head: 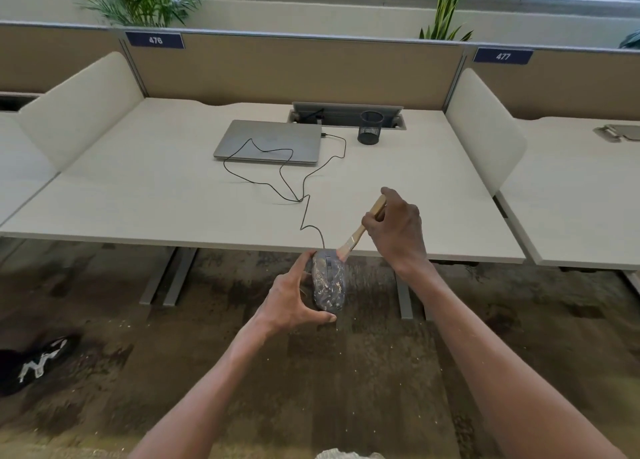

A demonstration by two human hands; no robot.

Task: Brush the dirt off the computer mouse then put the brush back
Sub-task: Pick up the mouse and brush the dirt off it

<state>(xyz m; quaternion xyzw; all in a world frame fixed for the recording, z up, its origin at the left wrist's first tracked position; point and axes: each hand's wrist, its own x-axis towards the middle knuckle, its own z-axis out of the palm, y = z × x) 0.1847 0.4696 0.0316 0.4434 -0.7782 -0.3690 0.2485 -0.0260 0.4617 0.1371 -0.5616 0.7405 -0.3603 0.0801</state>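
The left hand (294, 301) gripped the dusty mouse (328, 280) off the desk's (156, 188) near edge, over open carpet (363, 372). The right hand (398, 231) clasped the brush (360, 231), bristles touching the mouse's front. A closed laptop (268, 141) and a mesh cup (371, 127), contents indiscernible, stood well back.

two number labels readable, both white digits on dark blue plates fixed to the top edge of the tan desk dividers. left plate (154, 40) reads "476", on the divider (294, 70) behind the desk with the laptop; right plate (503, 56) reads "477", on the next divider (571, 84) to the right. black shoe (38, 363) on the floor at lower left has white markings, not legible as text.
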